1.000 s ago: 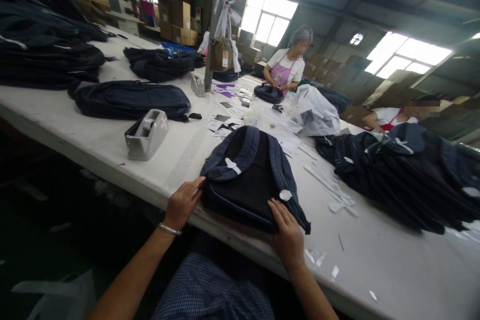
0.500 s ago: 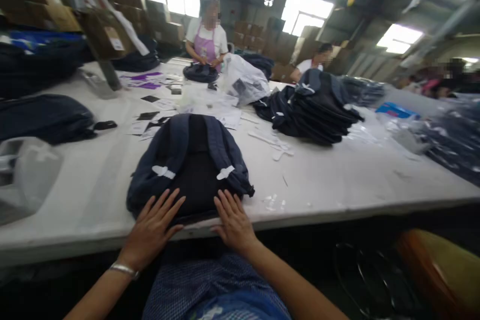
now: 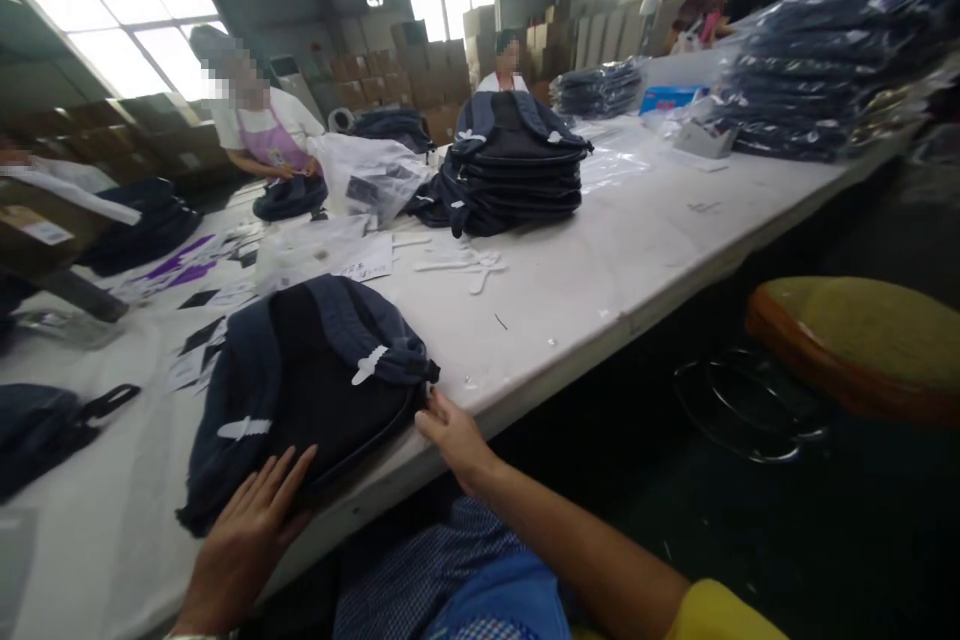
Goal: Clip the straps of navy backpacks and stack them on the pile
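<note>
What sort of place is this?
Probably a backpack workshop or packing floor: a stack of dark backpacks on a long white worktable, plastic-wrapped bags piled farther along, and cardboard boxes behind.

Daylight glares through blown-out windows (image 3: 124,30) from ten to one o'clock, paling the counter (image 3: 592,260); the floor (image 3: 750,540) at four o'clock lies near-black. The backpack (image 3: 322,400) shows little detail, plastic wrapping (image 3: 795,85) glints at two o'clock, and wide-angle distortion stretches the soft edges.

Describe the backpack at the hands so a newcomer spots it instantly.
Find the long white table. At its near edge lies a dark backpack, straps up, a white tag on each. Unlike the stack beyond, it lies singly, the left hand on it.
</note>
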`<action>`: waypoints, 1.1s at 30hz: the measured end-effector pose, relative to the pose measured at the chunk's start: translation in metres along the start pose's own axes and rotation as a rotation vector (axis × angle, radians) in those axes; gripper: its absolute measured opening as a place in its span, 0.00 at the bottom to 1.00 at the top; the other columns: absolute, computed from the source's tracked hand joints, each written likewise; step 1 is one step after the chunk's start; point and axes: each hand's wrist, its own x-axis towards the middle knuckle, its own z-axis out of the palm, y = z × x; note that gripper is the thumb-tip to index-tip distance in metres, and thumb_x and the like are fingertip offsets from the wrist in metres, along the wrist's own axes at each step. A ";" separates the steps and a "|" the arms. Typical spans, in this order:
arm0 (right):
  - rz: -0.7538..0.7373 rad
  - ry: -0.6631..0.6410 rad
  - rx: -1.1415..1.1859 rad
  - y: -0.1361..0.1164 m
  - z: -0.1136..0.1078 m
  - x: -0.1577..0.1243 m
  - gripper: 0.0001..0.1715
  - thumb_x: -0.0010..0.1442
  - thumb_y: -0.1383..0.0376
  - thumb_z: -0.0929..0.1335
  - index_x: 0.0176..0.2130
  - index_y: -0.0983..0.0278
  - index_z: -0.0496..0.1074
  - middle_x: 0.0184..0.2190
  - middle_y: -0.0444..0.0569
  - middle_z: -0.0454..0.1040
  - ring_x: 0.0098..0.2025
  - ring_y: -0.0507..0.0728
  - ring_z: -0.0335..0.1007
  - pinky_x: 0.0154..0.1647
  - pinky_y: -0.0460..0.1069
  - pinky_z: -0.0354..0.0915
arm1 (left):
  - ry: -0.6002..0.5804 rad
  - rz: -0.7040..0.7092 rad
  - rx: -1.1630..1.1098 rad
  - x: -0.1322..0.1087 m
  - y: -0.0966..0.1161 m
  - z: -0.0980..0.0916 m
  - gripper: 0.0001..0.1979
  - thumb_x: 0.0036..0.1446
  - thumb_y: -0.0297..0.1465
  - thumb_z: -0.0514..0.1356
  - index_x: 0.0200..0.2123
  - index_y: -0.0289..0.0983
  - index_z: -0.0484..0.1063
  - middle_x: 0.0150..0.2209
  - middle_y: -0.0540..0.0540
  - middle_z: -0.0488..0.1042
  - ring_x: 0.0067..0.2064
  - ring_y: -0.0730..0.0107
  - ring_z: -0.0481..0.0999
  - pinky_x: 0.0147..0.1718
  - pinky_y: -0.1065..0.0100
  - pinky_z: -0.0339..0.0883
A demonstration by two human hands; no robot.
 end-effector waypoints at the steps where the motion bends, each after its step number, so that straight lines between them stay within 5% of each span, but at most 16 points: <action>1: 0.061 -0.003 0.081 -0.003 0.001 0.006 0.27 0.53 0.60 0.70 0.53 0.57 0.66 0.52 0.49 0.71 0.53 0.58 0.67 0.53 0.55 0.64 | -0.019 0.008 -0.008 0.002 -0.003 -0.001 0.29 0.60 0.45 0.48 0.62 0.41 0.56 0.60 0.38 0.65 0.57 0.52 0.68 0.57 0.53 0.60; 6: 0.244 0.034 0.326 -0.007 0.017 0.025 0.23 0.45 0.56 0.75 0.40 0.62 0.73 0.41 0.47 0.75 0.42 0.55 0.70 0.43 0.50 0.65 | -0.078 -0.143 -0.059 0.024 0.006 -0.024 0.31 0.57 0.48 0.52 0.61 0.41 0.56 0.57 0.40 0.68 0.51 0.58 0.74 0.50 0.60 0.68; 10: 0.094 0.076 0.367 -0.003 0.038 0.034 0.24 0.42 0.57 0.76 0.40 0.62 0.74 0.42 0.46 0.76 0.45 0.56 0.70 0.49 0.52 0.64 | -0.131 -0.227 -0.065 0.059 0.028 -0.050 0.35 0.56 0.48 0.54 0.64 0.41 0.50 0.59 0.39 0.66 0.48 0.58 0.76 0.41 0.64 0.71; 14: 0.075 0.126 0.429 0.000 0.043 0.041 0.25 0.44 0.59 0.75 0.42 0.63 0.70 0.44 0.49 0.74 0.46 0.57 0.71 0.46 0.52 0.67 | -0.263 -0.361 -0.084 0.094 0.032 -0.069 0.26 0.62 0.43 0.47 0.62 0.45 0.55 0.38 0.45 0.79 0.32 0.63 0.79 0.27 0.69 0.66; 18: 0.087 0.154 0.290 0.003 0.026 0.048 0.37 0.47 0.65 0.71 0.55 0.60 0.60 0.41 0.46 0.76 0.39 0.56 0.73 0.40 0.52 0.70 | -0.223 -0.489 -0.140 0.114 0.025 -0.084 0.25 0.62 0.44 0.46 0.57 0.41 0.64 0.19 0.51 0.71 0.23 0.64 0.75 0.22 0.71 0.60; 24: -0.090 0.184 -0.107 -0.015 0.002 0.066 0.46 0.45 0.60 0.73 0.60 0.57 0.56 0.52 0.49 0.70 0.47 0.58 0.71 0.50 0.53 0.66 | -0.203 -0.490 -0.258 0.120 0.029 -0.091 0.25 0.61 0.45 0.46 0.54 0.40 0.67 0.14 0.55 0.66 0.19 0.66 0.72 0.20 0.71 0.61; 27: -0.201 0.194 -0.306 -0.025 -0.001 0.070 0.43 0.45 0.58 0.74 0.58 0.59 0.60 0.50 0.48 0.73 0.50 0.59 0.70 0.53 0.54 0.64 | -0.223 -0.442 -0.195 0.122 0.042 -0.095 0.23 0.61 0.44 0.47 0.53 0.42 0.67 0.20 0.52 0.73 0.23 0.65 0.76 0.21 0.71 0.63; 29: -0.296 0.194 -0.366 -0.029 0.001 0.067 0.37 0.48 0.59 0.72 0.56 0.58 0.63 0.47 0.45 0.75 0.48 0.58 0.71 0.51 0.52 0.65 | -0.198 -0.367 -0.101 0.130 0.057 -0.099 0.23 0.60 0.44 0.50 0.55 0.43 0.66 0.34 0.47 0.79 0.31 0.63 0.79 0.25 0.70 0.66; 33: -0.380 0.191 -0.387 -0.034 0.008 0.056 0.33 0.51 0.62 0.70 0.56 0.57 0.62 0.45 0.43 0.75 0.46 0.57 0.72 0.48 0.50 0.67 | -0.063 -0.188 -0.013 0.158 0.089 -0.098 0.30 0.58 0.41 0.54 0.63 0.40 0.54 0.57 0.39 0.69 0.47 0.56 0.76 0.35 0.66 0.70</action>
